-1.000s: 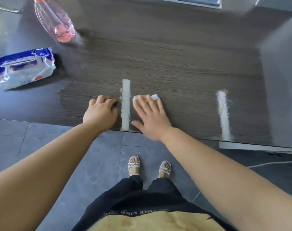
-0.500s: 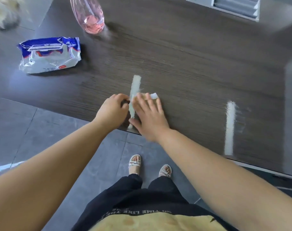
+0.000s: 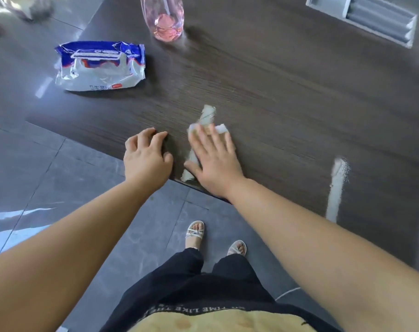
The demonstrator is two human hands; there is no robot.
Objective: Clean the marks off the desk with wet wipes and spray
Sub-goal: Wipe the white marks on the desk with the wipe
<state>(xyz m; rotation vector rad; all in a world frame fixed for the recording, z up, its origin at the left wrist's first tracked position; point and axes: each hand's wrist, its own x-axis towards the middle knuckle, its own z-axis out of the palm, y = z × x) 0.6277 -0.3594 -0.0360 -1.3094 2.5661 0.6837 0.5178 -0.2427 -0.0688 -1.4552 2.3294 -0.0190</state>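
Right hand (image 3: 215, 161): palm down, fingers straight and spread. It grasps nothing and presses a white wipe (image 3: 221, 128) flat onto the desk (image 3: 275, 92), close to the front edge. The wipe is pinned under the fingers, and its corners show past the fingertips at 11 and 1 o'clock.

Mark (image 3: 208, 113): a pale streak that passes under the right hand. It runs from the desk edge at 7 o'clock of the hand to beyond the fingertips at 12 o'clock.

Left hand (image 3: 146, 159): at 9 o'clock of the right hand, just beside the mark. The fingers are loosely curled and hold nothing. The fingertips appear to rest on the desk, but blur leaves the contact uncertain.

Second mark (image 3: 336, 188): a pale streak at 3 o'clock of the right hand, well apart from it.

Pack (image 3: 100, 65): blue and white, lying flat on the desk at 11 o'clock of the left hand.

Bottle (image 3: 166, 22): clear, with pink liquid in it. It stands at 12 o'clock of the left hand, beyond the pack.

Hatch (image 3: 380, 20): grey, set into the desk at 1 o'clock of the right hand.
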